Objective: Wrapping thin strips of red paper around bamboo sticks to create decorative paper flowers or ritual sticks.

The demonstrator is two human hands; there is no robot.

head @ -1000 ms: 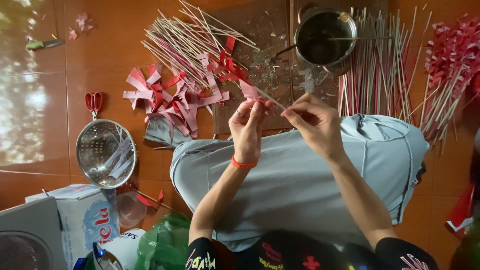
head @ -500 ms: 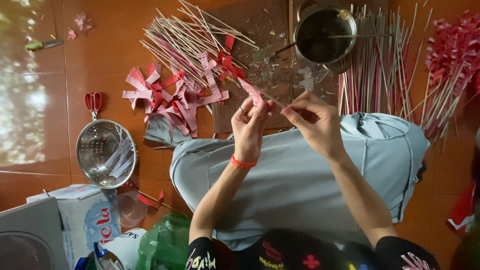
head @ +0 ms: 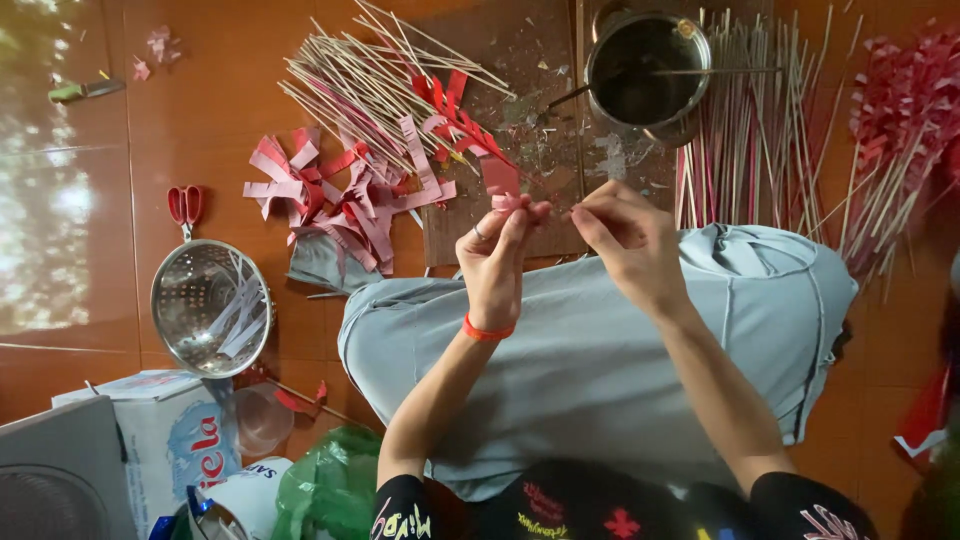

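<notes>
Pot [head: 645, 75] behind hands, sticks [head: 370, 80] left of it, strainer [head: 205, 310] far left

Shiny orange-brown tile floor [head: 90, 260]. On it: a heap of thin sticks [head: 370, 85], a pile of pink paper strips [head: 340, 195] just beside them, a brown board [head: 520, 120] speckled with scraps, a dark metal pot [head: 648, 75], more sticks [head: 750, 140] in a row next to the pot, sticks with pink paper on them [head: 900, 120] at the far side, red scissors [head: 185, 208], a metal strainer [head: 210, 308], a white box [head: 165, 435], a green bag [head: 325, 485].
</notes>
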